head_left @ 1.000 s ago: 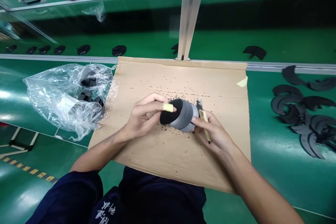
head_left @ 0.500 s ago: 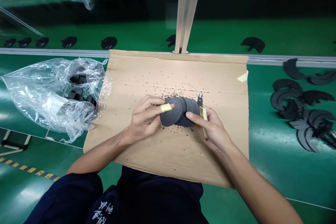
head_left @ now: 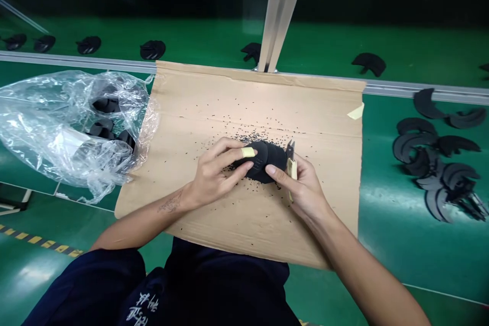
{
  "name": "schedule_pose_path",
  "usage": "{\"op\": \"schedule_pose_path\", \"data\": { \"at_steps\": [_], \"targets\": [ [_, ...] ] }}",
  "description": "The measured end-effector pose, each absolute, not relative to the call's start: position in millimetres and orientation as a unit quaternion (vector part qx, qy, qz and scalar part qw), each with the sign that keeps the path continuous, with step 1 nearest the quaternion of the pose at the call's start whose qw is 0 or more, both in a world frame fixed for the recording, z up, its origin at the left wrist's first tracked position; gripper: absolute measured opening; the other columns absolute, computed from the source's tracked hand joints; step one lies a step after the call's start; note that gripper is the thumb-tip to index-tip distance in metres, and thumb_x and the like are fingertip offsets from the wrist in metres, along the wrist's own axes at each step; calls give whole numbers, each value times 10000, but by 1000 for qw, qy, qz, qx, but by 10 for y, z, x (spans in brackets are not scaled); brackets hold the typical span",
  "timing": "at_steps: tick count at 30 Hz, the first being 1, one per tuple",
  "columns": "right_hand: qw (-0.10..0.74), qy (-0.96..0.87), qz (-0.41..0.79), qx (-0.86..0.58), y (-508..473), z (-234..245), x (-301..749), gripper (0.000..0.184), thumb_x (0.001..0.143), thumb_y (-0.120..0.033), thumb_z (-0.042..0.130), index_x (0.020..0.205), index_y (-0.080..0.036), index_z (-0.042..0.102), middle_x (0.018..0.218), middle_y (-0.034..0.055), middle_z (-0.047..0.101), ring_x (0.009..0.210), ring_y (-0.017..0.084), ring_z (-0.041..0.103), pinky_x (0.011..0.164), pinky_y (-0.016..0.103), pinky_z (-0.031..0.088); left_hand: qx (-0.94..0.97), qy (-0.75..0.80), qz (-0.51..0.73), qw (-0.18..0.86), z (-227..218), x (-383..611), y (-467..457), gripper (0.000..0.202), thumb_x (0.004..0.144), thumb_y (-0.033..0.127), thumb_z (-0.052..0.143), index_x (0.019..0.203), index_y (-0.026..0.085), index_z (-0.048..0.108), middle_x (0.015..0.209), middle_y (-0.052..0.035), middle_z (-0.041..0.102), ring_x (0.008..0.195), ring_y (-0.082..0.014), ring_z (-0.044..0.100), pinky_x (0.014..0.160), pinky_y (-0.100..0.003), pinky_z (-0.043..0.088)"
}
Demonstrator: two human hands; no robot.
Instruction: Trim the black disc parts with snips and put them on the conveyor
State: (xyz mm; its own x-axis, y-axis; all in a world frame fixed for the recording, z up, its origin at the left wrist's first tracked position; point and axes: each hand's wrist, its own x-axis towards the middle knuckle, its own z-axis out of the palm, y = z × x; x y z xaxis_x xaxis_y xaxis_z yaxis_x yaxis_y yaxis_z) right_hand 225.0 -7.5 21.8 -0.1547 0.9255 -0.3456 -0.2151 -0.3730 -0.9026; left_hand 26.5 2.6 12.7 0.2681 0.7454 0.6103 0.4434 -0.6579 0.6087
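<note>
A dark, rounded plastic part, which looks like overlapping discs, is held between both hands over the cardboard sheet. My left hand is closed, its thumb and forefinger pinching the left side of the part. Yellow tape wraps one of its fingers. My right hand is also closed: its thumb presses on the part's right side, while a pair of nippers with yellow handles lies in its grip, jaws pointing away from me. Small black trimmings are scattered around and beneath the part.
A clear plastic bag with dark parts inside lies left of the cardboard. Several curved black parts are piled at the right. More black parts stand in a row behind the metal rail, near an upright post.
The plastic part has been turned and tilted between my hands; its disc face with raised marks no longer shows flat. My left thumb now shows on its front. The view has shifted slightly.
</note>
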Motion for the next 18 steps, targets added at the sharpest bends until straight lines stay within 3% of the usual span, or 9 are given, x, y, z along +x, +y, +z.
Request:
{"op": "schedule_pose_path", "data": {
  "at_steps": [4,8,11,13,18],
  "targets": [
    [438,-392,645,-489,-96,203,2232,421,662,-518,929,899,-228,735,909,4,736,815,162,649,789,307,560,756,406,473,198,123,284,-4,313,928,201,708,1235,184,649,983,-41,675,873,-135,634,734,-257,575],
    [438,-431,614,-496,-110,201,2246,417,684,-551,910,873,-229,726,830,-10,694,760,156,627,720,290,544,695,456,451,325,92,290,-27,437,918,254,712,1339,181,618,1104,-77,700,948,-151,666,754,-243,583],
    [431,-468,585,-504,-111,211,2262,390,719,-548,888,853,-226,713,788,-17,671,728,153,614,693,290,536,636,444,423,468,94,282,1,237,938,323,695,1094,148,724,928,-53,723,806,-132,670,680,-222,576],
    [426,-501,563,-500,-104,221,2275,373,752,-547,865,845,-222,708,796,-9,682,735,158,620,695,295,541,610,425,413,527,113,261,31,226,931,361,706,933,136,735,761,-18,675,677,-108,621,597,-203,544],
    [428,-603,452,-499,-77,255,2336,345,818,-518,820,964,-224,712,907,24,745,814,186,687,745,323,580,645,427,391,499,173,186,61,223,904,318,728,798,122,717,670,-4,624,596,-86,541,513,-179,462]
  ]
}}
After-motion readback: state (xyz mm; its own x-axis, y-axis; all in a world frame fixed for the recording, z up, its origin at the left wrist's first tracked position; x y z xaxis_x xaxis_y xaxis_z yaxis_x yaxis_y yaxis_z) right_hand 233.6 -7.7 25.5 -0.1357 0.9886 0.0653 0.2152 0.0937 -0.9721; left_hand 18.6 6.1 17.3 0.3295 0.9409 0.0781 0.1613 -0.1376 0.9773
